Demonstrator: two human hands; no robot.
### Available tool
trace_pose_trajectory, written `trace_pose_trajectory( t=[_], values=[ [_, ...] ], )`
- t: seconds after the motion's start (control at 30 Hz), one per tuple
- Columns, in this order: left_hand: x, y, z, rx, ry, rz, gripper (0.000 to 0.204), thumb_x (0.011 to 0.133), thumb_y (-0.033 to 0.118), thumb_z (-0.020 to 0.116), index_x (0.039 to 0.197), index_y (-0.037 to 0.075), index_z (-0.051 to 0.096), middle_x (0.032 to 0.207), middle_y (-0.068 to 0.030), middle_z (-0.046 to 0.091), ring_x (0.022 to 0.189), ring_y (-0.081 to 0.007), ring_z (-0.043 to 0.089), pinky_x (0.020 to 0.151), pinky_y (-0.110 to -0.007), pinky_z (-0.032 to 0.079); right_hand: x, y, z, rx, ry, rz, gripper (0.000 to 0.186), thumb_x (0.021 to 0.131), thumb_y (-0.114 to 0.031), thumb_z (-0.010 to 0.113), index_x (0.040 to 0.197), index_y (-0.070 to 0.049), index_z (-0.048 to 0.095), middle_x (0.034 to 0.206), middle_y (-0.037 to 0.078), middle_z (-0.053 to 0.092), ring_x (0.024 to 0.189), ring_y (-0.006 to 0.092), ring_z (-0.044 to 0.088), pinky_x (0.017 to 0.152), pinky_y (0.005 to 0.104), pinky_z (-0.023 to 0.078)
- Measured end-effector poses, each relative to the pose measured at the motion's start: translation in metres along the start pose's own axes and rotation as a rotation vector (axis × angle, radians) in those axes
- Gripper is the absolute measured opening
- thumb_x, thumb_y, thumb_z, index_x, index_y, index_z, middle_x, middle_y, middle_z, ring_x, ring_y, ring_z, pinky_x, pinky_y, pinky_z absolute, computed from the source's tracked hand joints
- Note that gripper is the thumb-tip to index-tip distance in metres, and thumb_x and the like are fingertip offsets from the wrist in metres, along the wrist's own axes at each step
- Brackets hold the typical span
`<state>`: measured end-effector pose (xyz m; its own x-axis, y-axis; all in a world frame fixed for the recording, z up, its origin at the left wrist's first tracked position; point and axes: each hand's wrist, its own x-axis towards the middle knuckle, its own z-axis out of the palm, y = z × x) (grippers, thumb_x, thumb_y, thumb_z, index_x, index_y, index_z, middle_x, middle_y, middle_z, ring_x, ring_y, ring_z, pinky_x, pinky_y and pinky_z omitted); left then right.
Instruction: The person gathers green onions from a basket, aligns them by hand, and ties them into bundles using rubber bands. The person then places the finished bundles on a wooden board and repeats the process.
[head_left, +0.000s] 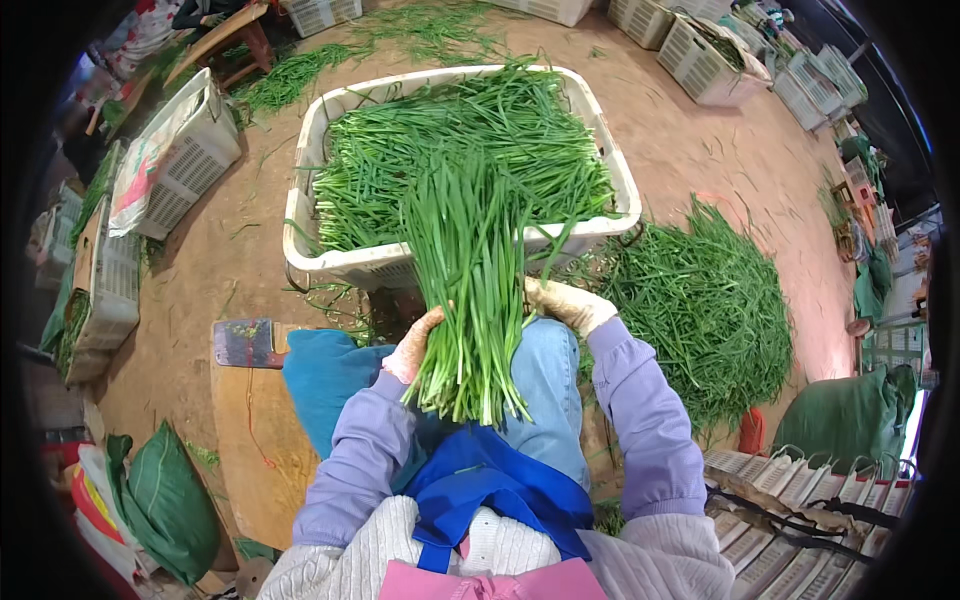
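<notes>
A thick bunch of Chinese chives (465, 300) lies across my lap, its pale cut ends toward me and its green leaves pointing away. My left hand (412, 345) is closed round the left side of the bunch near the stems. On the opposite side my right hand (572, 304), in a stained pale glove, grips it too; some fingertips are hidden behind the leaves. The far leaves rest over the near rim of a large white plastic crate (300, 222). More chives (560, 130) fill that crate in layers.
A big heap of loose chives (700, 310) lies on the floor to the right. At left is a wooden board (255, 420) with a broad dark blade (248, 343). White crates (190, 150) and a green sack (172, 505) stand around; stacked slatted crates (790, 500) are at lower right.
</notes>
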<state>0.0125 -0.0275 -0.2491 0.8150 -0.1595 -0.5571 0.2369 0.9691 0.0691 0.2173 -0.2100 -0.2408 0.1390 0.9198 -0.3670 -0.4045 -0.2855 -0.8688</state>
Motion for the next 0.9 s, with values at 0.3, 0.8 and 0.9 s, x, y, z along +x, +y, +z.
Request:
trace_pose_trajectory(
  t=[0.3,0.8,0.9],
  values=[
    [-0.026,0.022,0.043,0.509,-0.032,0.254,0.049,0.078,0.028,0.065,0.120,0.006,0.053,0.115,-0.0065,0.059,0.100,-0.0194,0.059,0.089,-0.035,0.047,0.047,-0.049,0.081,0.155,0.224,-0.032,0.072,0.072,-0.034,0.076,0.128,-0.002,0.043,0.118,0.011,0.056,0.103,0.0184,0.055,0.086,0.0321,0.047],
    [-0.248,0.051,0.097,1.169,0.085,1.465,0.087,0.062,0.027,0.084,0.130,0.004,0.036,0.120,-0.0076,0.050,0.112,-0.0184,0.045,0.096,-0.033,0.038,0.049,-0.171,0.311,-0.206,-0.009,-0.839,0.076,0.063,-0.007,0.080,0.125,0.000,0.036,0.111,0.011,0.056,0.098,0.0186,0.055,0.088,0.0302,0.046],
    [-0.311,0.068,0.074,1.365,0.316,1.607,0.076,0.059,0.024,0.086,0.120,0.002,0.047,0.111,-0.0079,0.055,0.104,-0.0187,0.051,0.090,-0.033,0.043,0.064,-0.187,0.364,-0.285,-0.187,-0.663,0.068,0.061,-0.006,0.081,0.117,0.002,0.044,0.102,0.010,0.060,0.092,0.0168,0.058,0.080,0.0286,0.049]
  ],
)
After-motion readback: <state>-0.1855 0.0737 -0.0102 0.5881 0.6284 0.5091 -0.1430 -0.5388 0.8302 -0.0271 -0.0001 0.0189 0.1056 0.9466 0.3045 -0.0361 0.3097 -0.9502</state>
